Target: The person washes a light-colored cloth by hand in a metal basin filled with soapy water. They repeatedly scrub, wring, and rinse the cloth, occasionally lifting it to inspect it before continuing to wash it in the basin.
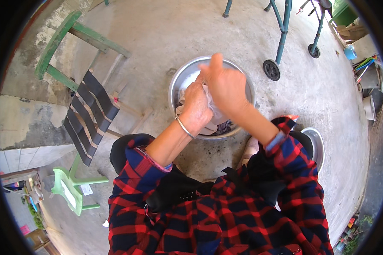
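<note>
Hanging between fingers [194,91], pale cloth [215,120]

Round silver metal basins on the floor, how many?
2: one basin beneath the left hand and right hand; another basin, partly hidden, beside the black-clad right knee. More could be hidden.

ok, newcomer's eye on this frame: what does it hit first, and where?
Likely the metal basin just above centre, with the left hand and right hand close together over it, pale cloth between them. Then the red plaid shirt across the bottom, and the black-strapped chair at left.
</note>
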`<state>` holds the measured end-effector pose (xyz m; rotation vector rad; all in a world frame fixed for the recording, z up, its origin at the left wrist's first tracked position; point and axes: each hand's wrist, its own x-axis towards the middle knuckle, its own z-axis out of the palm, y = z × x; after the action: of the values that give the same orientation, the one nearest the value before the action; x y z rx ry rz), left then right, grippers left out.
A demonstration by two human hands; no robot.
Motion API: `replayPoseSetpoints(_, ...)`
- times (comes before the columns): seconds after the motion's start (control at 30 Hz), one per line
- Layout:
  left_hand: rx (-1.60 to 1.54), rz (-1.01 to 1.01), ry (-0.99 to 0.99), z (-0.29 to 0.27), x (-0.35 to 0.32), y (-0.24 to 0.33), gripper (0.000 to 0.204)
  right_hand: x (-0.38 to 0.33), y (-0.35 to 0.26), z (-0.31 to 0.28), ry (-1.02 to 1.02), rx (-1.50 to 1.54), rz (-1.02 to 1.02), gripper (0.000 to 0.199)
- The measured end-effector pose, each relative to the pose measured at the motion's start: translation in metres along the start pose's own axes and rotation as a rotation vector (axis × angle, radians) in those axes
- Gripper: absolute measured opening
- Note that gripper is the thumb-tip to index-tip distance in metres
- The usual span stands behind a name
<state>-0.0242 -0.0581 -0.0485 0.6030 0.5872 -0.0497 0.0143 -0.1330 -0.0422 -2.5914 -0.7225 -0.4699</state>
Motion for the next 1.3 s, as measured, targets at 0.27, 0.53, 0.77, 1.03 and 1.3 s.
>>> replayPoseSetpoints(0.27,-0.124,-0.061,-0.336,-0.010,0.017,0.004,0.031,0.000,0.007,0.007,0.016,0.033,-0.114,0.030)
replayPoseSetpoints(0.53,-0.146,-0.114,-0.254,0.007,0.010,0.004,0.031,-0.001,-0.010,0.041,0.085,-0.230,0.039,0.019)
replayPoseSetpoints(0.77,-0.047,-0.051,0.155,0.019,0.001,0.009,0.037,-0.010,-0.005,0.009,-0.020,-0.029,-0.209,0.021)
replayPoseSetpoints(1.03,-0.096,-0.106,0.025,-0.001,0.019,0.006,0.033,0.011,0.009,0.008,-0.069,0.049,0.003,0.025)
replayPoseSetpoints(1.3,-0.119,-0.136,0.012,0.006,0.006,0.011,0.033,0.010,-0.004,0.019,-0.071,-0.019,0.095,0.026)
